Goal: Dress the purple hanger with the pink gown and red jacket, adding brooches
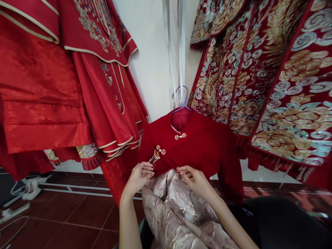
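Observation:
A red velvet jacket [202, 145] hangs on a purple hanger [184, 98] in front of me, with pearl knot buttons [180, 136] down its front. My left hand [138, 178] pinches the jacket's lower left edge just under a tasselled button ornament [157, 154]. At the hem's middle, my right hand [195, 180] is closed on a small red and pearl button [177, 170]. Below the jacket hangs a pale pink and silver brocade skirt [176, 211].
Red satin garments [64, 97] hang on the left. Dark red robes [272, 76] with gold and blue embroidery hang on the right. A white wall [153, 58] is behind. Red floor tiles [57, 221], white cables [15, 211] at lower left, a dark object [285, 221] at lower right.

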Demonstrator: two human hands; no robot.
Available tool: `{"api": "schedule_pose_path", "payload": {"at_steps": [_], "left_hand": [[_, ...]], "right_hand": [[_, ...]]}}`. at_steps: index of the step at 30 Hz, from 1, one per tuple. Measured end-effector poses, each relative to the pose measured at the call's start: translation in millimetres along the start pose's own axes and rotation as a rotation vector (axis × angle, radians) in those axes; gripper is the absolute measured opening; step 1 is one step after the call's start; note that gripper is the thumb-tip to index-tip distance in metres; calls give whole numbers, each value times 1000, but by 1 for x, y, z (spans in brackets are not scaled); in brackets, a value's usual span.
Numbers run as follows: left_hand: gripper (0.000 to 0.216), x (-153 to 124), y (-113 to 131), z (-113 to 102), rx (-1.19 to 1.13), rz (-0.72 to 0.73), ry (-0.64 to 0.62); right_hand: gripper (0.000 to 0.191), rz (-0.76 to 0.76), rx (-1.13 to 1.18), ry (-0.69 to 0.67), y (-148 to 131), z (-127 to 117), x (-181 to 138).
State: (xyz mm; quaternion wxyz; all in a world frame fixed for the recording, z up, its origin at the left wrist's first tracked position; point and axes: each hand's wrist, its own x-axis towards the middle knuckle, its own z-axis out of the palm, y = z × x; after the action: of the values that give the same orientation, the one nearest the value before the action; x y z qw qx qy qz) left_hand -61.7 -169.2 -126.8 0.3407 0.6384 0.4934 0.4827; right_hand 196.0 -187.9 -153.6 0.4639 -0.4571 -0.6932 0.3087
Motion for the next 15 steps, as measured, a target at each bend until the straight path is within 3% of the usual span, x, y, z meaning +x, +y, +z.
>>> {"api": "schedule_pose_path", "payload": {"at_steps": [7,11,15], "left_hand": [[22,1,1,11,-38,-10,-92],[21,4,-3,20,-44,9,-104],[20,5,-6,23,-46,27,-89]], "right_hand": [[36,-47,-115,221,9,6,-2],[31,-102,-37,173,14,13,1],[35,-121,-116,260,17,25,0]]}}
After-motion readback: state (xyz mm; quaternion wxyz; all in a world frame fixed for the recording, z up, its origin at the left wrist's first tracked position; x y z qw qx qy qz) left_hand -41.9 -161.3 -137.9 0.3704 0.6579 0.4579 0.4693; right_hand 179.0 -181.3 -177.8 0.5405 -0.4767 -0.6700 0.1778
